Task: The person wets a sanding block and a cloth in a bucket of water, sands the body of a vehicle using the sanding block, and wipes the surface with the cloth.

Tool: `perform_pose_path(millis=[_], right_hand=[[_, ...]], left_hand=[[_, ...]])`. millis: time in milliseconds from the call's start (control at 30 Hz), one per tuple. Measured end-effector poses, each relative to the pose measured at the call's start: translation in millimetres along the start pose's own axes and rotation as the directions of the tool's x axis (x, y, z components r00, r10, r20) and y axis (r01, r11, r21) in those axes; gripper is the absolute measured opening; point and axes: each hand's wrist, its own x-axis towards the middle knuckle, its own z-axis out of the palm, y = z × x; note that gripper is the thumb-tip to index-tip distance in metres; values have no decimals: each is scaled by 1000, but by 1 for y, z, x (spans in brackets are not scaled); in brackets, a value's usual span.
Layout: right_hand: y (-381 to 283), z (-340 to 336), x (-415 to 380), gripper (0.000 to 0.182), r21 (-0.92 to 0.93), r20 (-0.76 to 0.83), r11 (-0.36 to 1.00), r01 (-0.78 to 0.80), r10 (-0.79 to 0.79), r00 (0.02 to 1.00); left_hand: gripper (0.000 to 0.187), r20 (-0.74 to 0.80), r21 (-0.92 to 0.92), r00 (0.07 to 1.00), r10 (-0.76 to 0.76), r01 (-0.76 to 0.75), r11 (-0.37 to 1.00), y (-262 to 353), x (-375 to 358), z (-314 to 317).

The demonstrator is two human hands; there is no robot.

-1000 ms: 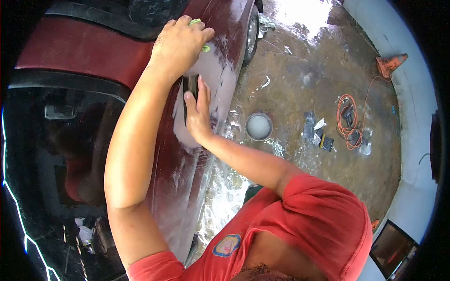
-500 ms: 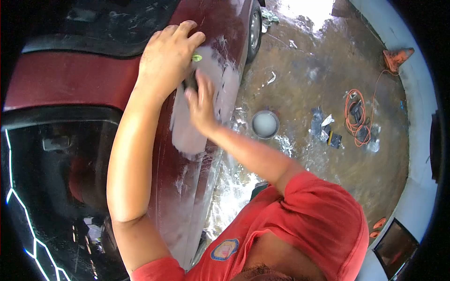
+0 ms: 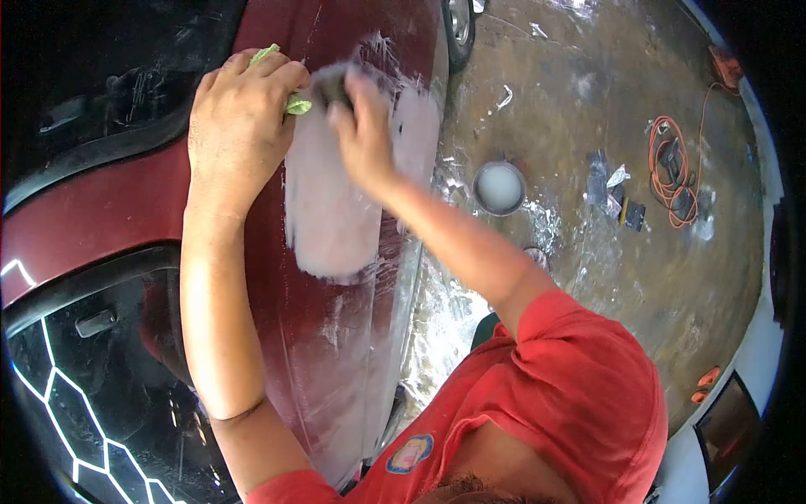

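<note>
A dark red car panel (image 3: 306, 353) carries a large pale grey patch (image 3: 327, 202). My left hand (image 3: 243, 113) rests near the window edge, its fingers closed on a light green cloth (image 3: 298, 106) that shows at both sides of the hand. To its right, over the upper part of the patch, is my right hand (image 3: 363, 126), blurred by motion. A dark block (image 3: 333, 86) sits under its fingers, against the panel; its exact shape is unclear.
On the wet floor (image 3: 537, 109) stands a round container of cloudy liquid (image 3: 499, 187). Farther right are dark sheets (image 3: 598, 181), a coiled orange cord (image 3: 672, 172) and an orange cone (image 3: 726, 67). Orange slippers (image 3: 705, 384) lie near the wall. A car wheel (image 3: 459, 29) is at the top.
My left hand has shifted left along the panel, and more of the green cloth shows. My right hand has moved up the patch with the dark block. The view has shifted slightly.
</note>
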Motion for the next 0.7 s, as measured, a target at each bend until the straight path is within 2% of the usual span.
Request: perform_pose_path(millis=[67,167,267,333,400,467,567,633,667,700], right_hand=[[16,0,63,58,93,-37,967,-235,240,970],[-23,5,15,60,45,-70,959,-281,283,956],[-71,-18,-85,67,79,171,996,-49,35,985],[-53,-25,-72,66,76,232,996,52,-68,970],[-27,-12,-21,64,-21,132,989,-149,151,980],[5,-4,48,62,71,-12,956,-285,287,958],[-18,3,18,62,31,-53,935,-352,354,934],[-66,-13,-55,62,-8,122,965,-262,261,958],[-69,-18,-91,63,61,177,995,-77,66,982],[-65,-25,-88,63,62,233,998,-6,-9,972]], left_hand=[[25,27,-11,1000,-3,3,1000,1,0,0],[27,39,-18,999,0,1,1000,0,1,0],[26,65,-7,998,2,-2,1000,0,1,-1],[23,50,4,999,13,-13,1000,-1,0,-1],[23,11,-29,1000,29,-29,999,-2,0,1],[23,-21,-41,999,35,-36,999,-3,-2,4],[23,-45,-30,998,48,-50,998,-4,-2,5],[23,-24,-37,999,46,-47,998,-4,-2,5],[23,-25,-36,999,41,-41,998,-3,-4,6],[23,-25,-32,999,39,-40,999,-3,-4,6]])
